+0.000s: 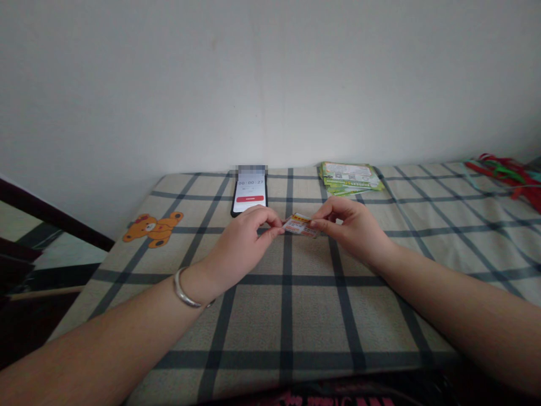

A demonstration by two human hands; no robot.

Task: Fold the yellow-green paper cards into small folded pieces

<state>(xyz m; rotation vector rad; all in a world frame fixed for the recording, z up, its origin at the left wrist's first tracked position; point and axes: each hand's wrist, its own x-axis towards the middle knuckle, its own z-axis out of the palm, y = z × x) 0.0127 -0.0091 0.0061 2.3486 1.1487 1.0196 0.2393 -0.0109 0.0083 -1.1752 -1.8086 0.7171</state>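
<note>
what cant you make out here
Head view:
small printed card: ends hidden by the left hand and right hand, print too small to read
phone: top blurred out
green leaflets: print too small
red ribbons: cut off by the right edge

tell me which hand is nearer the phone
Left. The left hand sits just in front of the phone, while the right hand is farther away, in front and to its right.
</note>
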